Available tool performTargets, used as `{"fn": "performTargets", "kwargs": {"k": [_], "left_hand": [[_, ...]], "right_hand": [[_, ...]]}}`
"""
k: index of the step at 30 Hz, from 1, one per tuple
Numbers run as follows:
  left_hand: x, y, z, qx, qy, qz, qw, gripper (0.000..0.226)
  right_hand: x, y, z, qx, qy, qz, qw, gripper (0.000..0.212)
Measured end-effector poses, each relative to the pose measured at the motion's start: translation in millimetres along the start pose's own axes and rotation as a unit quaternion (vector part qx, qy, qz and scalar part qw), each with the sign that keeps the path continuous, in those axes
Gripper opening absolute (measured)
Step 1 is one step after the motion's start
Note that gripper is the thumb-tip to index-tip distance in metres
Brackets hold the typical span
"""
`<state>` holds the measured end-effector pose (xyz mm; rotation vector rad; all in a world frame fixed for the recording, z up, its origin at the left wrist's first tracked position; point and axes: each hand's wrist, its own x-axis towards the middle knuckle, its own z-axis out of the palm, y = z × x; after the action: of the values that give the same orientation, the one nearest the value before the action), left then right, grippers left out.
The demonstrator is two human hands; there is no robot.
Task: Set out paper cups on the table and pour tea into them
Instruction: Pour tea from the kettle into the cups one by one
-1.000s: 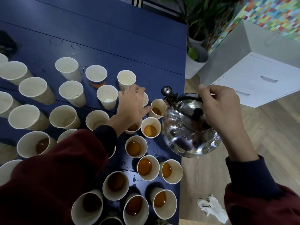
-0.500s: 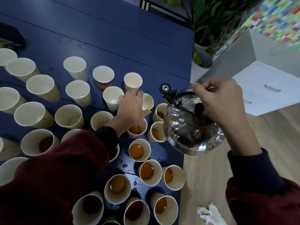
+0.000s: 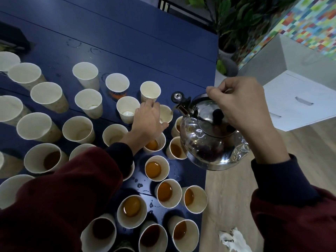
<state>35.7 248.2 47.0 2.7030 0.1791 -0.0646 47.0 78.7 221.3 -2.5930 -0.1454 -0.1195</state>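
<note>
1. Upper left and centre: dark blue plank table (image 3: pixel 127 42), dotted with drops and wet rings; wooden floor (image 3: pixel 227 197) along the right.
2. Across it: pale paper cups (image 3: pixel 85 73), upright; empty toward the upper left, amber tea (image 3: pixel 153 169) in those at lower centre.
3. Right of centre: shiny steel kettle (image 3: pixel 209 142), black lid knob, tipped spout-first toward the cups, held over the table's edge.
4. Above it: right hand (image 3: pixel 241 106), fingers curled round the handle.
5. Centre: left hand (image 3: pixel 147 120), fingers and thumb wrapped round a small empty cup (image 3: pixel 167 114) just beside the spout.
6. Upper right: white cabinet (image 3: pixel 298 91), potted plant (image 3: pixel 240 19), multicoloured wall (image 3: pixel 309 24); bottom right: crumpled tissue (image 3: pixel 234 240).
</note>
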Motion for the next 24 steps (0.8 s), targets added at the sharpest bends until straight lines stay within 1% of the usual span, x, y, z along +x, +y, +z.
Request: {"fn": "performTargets", "kwargs": {"k": [7,13,20,24], "left_hand": [[3,-3,0,-0.020,-0.005,0.008,1.000,0.064],[4,-7,0,-0.049,-0.007,0.007,0.999,0.065],[4,-9,0,-0.055,-0.004,0.009,0.998,0.067],[2,-10,-4,-0.053,0.007,0.013,0.998,0.062]], "right_hand": [[2,-8,5,-0.019,-0.008,-0.005,1.000,0.039],[2,-9,6,-0.025,-0.008,-0.010,1.000,0.035],[0,-8,6,-0.010,-0.003,0.003,1.000,0.034],[-3,-8,4,0.015,0.005,0.014,1.000,0.036]]}}
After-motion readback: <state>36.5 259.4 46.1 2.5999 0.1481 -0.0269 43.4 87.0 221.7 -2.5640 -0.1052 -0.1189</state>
